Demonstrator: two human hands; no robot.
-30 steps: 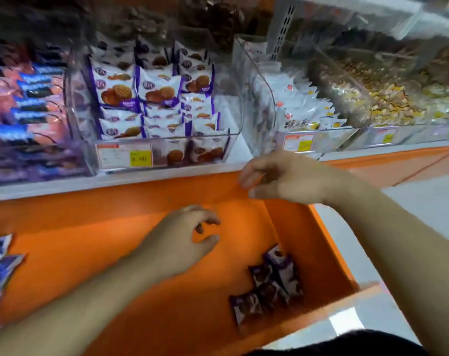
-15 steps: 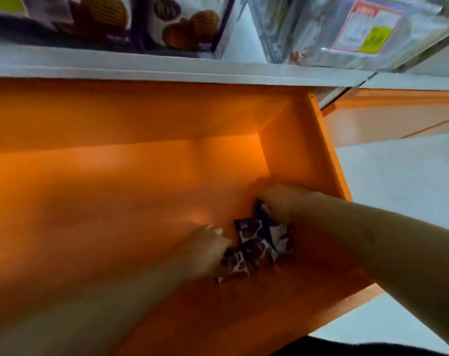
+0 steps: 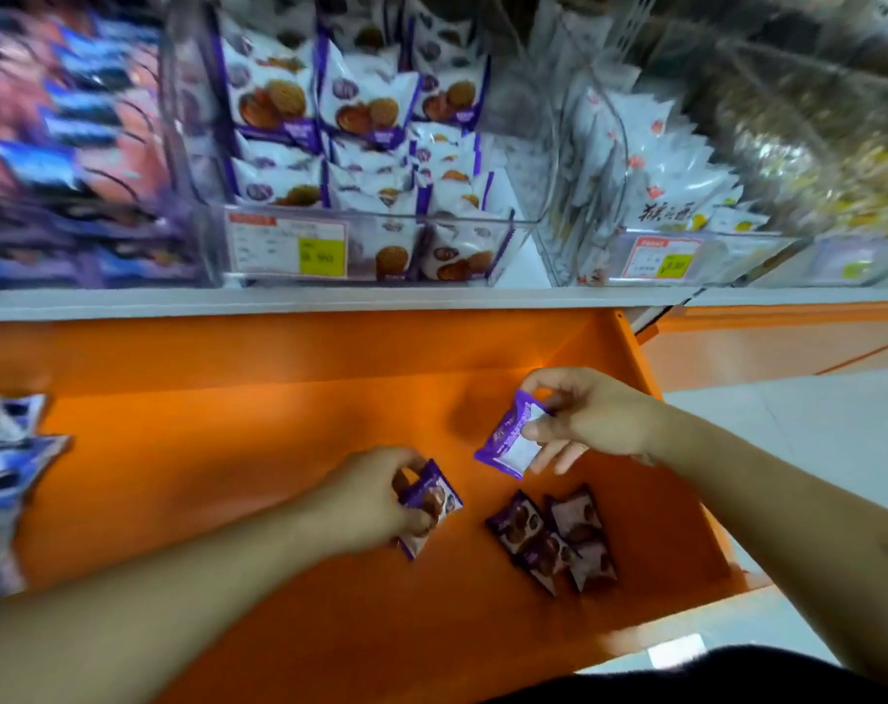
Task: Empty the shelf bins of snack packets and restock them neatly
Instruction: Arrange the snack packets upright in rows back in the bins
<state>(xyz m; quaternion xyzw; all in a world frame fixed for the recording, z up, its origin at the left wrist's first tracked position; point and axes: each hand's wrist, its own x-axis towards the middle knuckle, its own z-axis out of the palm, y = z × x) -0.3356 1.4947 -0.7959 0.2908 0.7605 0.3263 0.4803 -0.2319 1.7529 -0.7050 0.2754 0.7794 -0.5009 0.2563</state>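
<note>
Restocking looks well along: the clear bin (image 3: 381, 236) at 12 o'clock already holds neat rows. The right hand (image 3: 592, 419) pinches one purple packet (image 3: 510, 439), the left hand (image 3: 376, 492) grips another (image 3: 434, 495). Loose packets (image 3: 553, 538) remain at 4 o'clock on the orange shelf (image 3: 228, 449).

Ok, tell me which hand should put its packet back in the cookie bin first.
Right hand: its packet is lifted off the orange shelf, nearer the cookie bin. The left hand holds its packet lower.
</note>
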